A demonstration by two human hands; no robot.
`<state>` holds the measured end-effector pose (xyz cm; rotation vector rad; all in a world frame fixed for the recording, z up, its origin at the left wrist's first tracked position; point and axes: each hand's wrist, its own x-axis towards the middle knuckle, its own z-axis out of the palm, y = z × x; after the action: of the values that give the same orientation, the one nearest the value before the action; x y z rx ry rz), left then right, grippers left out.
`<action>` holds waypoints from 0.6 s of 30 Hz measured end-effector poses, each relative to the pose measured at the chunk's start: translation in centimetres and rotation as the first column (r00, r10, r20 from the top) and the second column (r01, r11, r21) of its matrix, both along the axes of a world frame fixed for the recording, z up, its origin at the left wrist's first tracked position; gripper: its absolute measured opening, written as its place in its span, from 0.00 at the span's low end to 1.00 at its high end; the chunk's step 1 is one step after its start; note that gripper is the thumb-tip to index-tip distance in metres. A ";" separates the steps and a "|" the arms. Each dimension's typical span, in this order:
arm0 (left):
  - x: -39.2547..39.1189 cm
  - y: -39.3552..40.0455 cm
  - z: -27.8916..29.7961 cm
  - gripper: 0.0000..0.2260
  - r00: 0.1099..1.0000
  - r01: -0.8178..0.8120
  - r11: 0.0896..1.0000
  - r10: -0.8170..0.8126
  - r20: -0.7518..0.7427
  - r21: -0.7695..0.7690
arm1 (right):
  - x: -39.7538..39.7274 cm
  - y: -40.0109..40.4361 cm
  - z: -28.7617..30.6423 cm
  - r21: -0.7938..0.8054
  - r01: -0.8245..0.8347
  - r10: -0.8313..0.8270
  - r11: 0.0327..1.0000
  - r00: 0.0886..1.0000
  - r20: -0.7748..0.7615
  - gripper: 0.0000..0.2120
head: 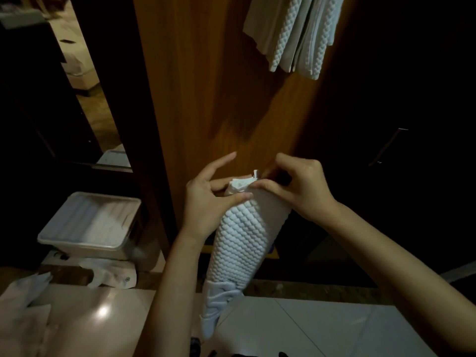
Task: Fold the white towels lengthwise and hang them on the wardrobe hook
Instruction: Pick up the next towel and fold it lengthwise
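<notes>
A white waffle-textured towel (240, 238) hangs folded into a narrow strip in front of me, its lower end reaching toward the floor. My left hand (208, 199) holds its top from the left, thumb across the fabric and index finger raised. My right hand (293, 188) pinches the bunched top edge from the right. Several white towels (296, 32) hang at the top of the wooden wardrobe panel (206, 86); the hook itself is out of view.
A plastic tub (90, 225) with white towels in it stands on the floor at the left. White plastic bags (110, 275) lie beside it. A dark wardrobe door with a handle (389, 146) is on the right. Glossy floor tiles (309, 328) lie below.
</notes>
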<state>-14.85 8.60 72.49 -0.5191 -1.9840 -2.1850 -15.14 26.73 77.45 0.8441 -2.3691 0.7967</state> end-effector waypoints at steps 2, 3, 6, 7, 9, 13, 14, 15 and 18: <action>0.1 0.1 0.0 0.30 0.999 -0.034 0.998 0.033 0.010 0.047 | -0.4 0.9 -0.6 -0.083 0.062 -0.062 0.995 0.998 -0.005 0.19; 0.1 0.1 0.0 0.29 0.999 -0.049 0.995 0.048 0.014 0.083 | -0.4 1.3 -1.1 -0.197 0.073 -0.045 0.978 0.989 0.141 0.24; 0.0 0.4 0.4 0.27 0.999 -0.054 0.974 0.054 0.003 0.218 | -0.1 1.6 -3.8 -0.615 0.109 0.329 0.781 0.764 0.554 0.28; -0.1 0.5 0.6 0.27 0.999 -0.042 0.968 0.047 -0.015 0.248 | 0.1 1.4 -5.0 -0.682 0.132 0.427 0.719 0.691 0.583 0.25; -0.2 1.1 0.9 0.25 0.998 -0.023 0.960 0.038 -0.048 0.279 | 0.4 0.6 -6.8 -0.757 0.168 0.516 0.632 0.637 0.573 0.19; -0.6 1.9 1.8 0.23 0.998 -0.030 0.950 0.043 -0.037 0.312 | 0.0 -0.8 -6.8 -0.825 0.239 0.464 0.512 0.732 0.500 0.18; -0.9 1.7 2.1 0.23 0.998 -0.023 0.951 0.037 -0.041 0.308 | -0.3 -1.0 -6.3 -0.824 0.258 0.434 0.505 0.748 0.501 0.16; -1.4 1.3 2.4 0.23 0.998 -0.006 0.958 0.023 -0.054 0.288 | -0.5 -1.2 -5.7 -0.822 0.268 0.408 0.503 0.765 0.499 0.13; -2.9 0.3 3.1 0.23 0.999 0.027 0.989 -0.023 -0.032 0.147 | -1.5 -1.7 -3.5 -0.833 0.241 0.380 0.497 0.803 0.459 0.11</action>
<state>-17.80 8.91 75.60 -0.5544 -1.7926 -2.3019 -16.61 25.07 73.97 0.2169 -1.8632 2.3351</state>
